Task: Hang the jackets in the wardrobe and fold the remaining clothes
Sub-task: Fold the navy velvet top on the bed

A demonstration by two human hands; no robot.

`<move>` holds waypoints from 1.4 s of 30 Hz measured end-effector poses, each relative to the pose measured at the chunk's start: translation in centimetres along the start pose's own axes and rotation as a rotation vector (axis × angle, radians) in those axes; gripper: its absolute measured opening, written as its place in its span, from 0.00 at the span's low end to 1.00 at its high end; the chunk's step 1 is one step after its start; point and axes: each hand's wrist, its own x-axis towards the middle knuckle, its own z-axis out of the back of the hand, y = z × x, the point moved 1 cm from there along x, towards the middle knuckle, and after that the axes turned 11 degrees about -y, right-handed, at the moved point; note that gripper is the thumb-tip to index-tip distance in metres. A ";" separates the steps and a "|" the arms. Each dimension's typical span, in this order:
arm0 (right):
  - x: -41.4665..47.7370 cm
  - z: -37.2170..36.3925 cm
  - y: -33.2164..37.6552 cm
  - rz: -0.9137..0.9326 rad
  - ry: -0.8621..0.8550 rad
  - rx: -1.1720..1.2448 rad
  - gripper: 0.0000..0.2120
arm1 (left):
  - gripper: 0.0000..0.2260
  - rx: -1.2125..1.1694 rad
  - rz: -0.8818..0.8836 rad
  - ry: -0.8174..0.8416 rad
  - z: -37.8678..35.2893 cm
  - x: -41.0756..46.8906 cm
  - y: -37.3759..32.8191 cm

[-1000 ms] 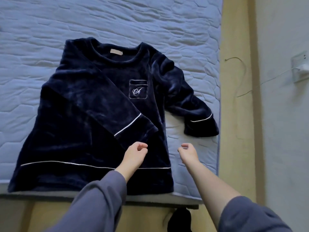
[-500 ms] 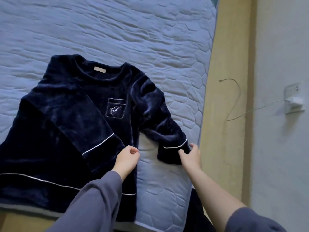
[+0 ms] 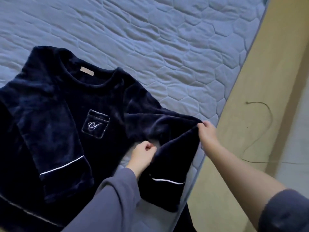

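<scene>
Folding of a dark navy plush pullover, shown spread front-up across the left and centre of the frame on a pale blue quilted mattress, with the collar toward the upper left and the hem leaving the frame at the lower left. One sleeve already lies diagonally over the chest, left of the embroidered chest pocket. The free sleeve leaves the shoulder toward the right of centre, bends sharply at the grip, and runs back down to its white-piped cuff at lower centre; its long axis is therefore broken into two legs that meet at the hand.

The right hand pinches that bend between thumb and fingers, near the mattress edge, and is the hand farther from the body of the garment. The left hand lies between the pocket and the cuff, fingers curled against the sleeve's inner edge; whether cloth sits inside the curl cannot be told.

The body lies to the left of the right-hand grip, so the likely move carries the bend leftward toward the pocket, with the left hand placed to steady the crease.

Outward, a tan wooden bed surround and a thin cable occupy the right of the frame.
</scene>
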 end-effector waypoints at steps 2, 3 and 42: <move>1.7 2.6 -0.5 -0.088 0.075 -0.074 0.09 | 0.06 0.016 0.090 0.099 -1.2 -0.5 -0.6; 2.1 2.8 -0.5 -0.119 0.147 -0.091 0.08 | 0.05 0.014 0.108 0.051 -1.1 -0.2 -0.7; 10.1 16.6 -2.1 0.234 0.649 -0.792 0.03 | 0.28 0.866 -0.503 -0.265 -4.9 -0.5 -5.5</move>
